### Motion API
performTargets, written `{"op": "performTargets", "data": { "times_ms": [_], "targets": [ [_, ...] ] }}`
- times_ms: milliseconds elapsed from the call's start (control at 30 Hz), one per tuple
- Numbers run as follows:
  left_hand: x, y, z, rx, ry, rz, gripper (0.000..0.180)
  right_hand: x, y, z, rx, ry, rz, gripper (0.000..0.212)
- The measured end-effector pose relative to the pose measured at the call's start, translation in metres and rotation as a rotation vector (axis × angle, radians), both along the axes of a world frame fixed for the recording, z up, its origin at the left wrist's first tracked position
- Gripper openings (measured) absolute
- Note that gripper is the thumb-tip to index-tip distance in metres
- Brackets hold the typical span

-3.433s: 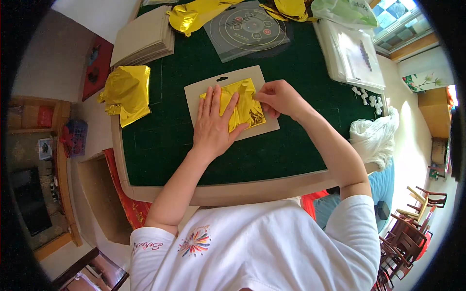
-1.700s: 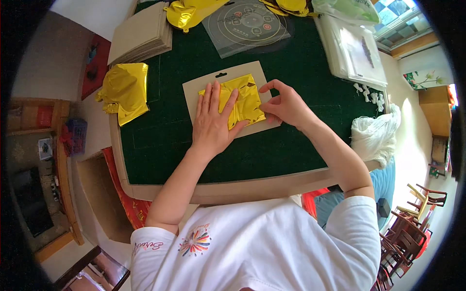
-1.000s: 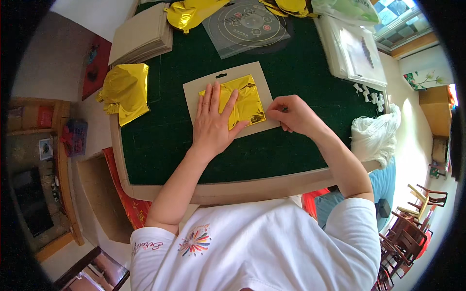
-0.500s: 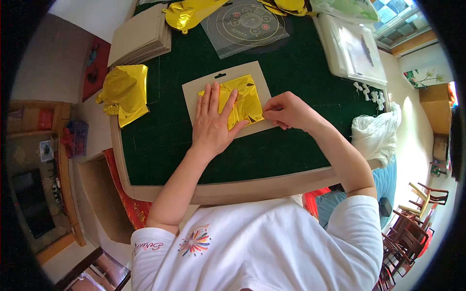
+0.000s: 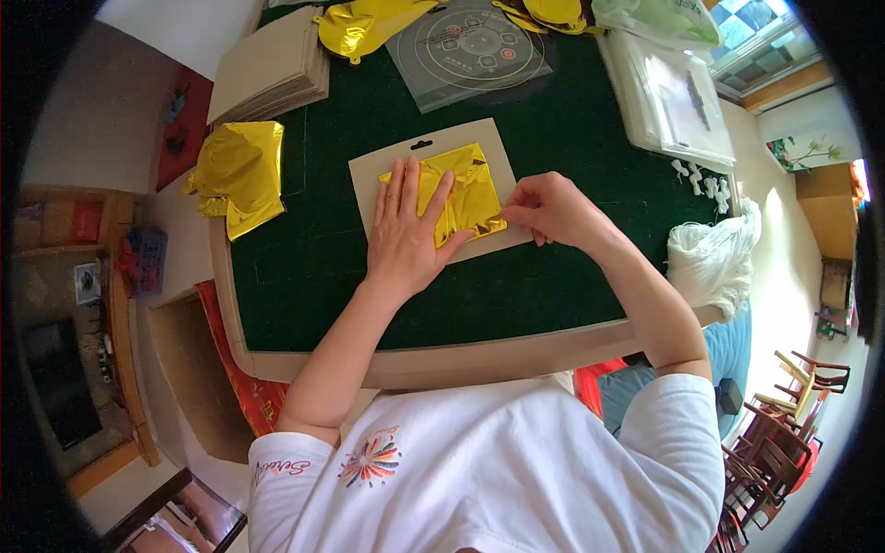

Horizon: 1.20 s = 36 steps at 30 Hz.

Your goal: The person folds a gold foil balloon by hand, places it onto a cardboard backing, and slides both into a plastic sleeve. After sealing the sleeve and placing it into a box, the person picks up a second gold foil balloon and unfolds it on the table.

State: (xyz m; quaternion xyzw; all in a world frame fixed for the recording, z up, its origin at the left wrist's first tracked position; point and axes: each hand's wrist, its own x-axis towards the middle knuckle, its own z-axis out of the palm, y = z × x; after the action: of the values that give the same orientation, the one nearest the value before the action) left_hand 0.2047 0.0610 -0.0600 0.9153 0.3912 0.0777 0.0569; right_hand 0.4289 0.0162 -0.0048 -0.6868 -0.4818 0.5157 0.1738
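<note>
Left hand [image 5: 406, 235] flat, open, pressing foil [image 5: 458, 189] onto card [image 5: 369, 175]; right hand [image 5: 546, 207] pinches foil's corner. Foil may spring unfolded or slide if pressure eases.

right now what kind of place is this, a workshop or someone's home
Most likely a home used for hand packing work. A green-topped table holds a stack of card sheets and folded gold foil pieces, while wooden chairs and a dark screen on a low cabinet suggest a living room.
</note>
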Motion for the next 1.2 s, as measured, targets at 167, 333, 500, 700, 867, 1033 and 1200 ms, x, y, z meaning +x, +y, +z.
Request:
{"op": "performTargets", "data": {
  "times_ms": [167, 333, 500, 700, 867, 1033, 1200],
  "targets": [
    [0.0, 0.0, 0.0, 0.0, 0.023, 0.009, 0.074, -0.007, -0.008, -0.011, 0.358, -0.19, 0.012, 0.015],
    [0.001, 0.0, -0.001, 0.015, 0.009, -0.002, 0.074, -0.005, -0.009, -0.02, 0.387, -0.337, 0.08, 0.012],
    [-0.005, -0.001, 0.0, 0.019, 0.011, 0.007, 0.074, -0.037, -0.021, -0.02, 1.047, -0.401, 0.115, 0.024],
    [-0.004, -0.002, -0.004, -0.004, 0.01, 0.011, 0.074, -0.059, 0.008, -0.051, 0.883, -0.879, 0.486, 0.054],
    [-0.016, 0.004, -0.008, 0.028, -0.05, 0.005, 0.074, -0.06, 0.013, -0.069, 0.777, -0.804, 0.285, 0.06],
    [-0.021, 0.008, -0.007, 0.013, -0.04, 0.006, 0.076, -0.063, 0.015, -0.069, 0.772, -0.864, 0.288, 0.059],
    [-0.045, -0.008, 0.003, 0.008, -0.026, 0.015, 0.076, -0.081, -0.003, -0.05, 0.698, -0.879, 0.311, 0.057]
  ]
}}
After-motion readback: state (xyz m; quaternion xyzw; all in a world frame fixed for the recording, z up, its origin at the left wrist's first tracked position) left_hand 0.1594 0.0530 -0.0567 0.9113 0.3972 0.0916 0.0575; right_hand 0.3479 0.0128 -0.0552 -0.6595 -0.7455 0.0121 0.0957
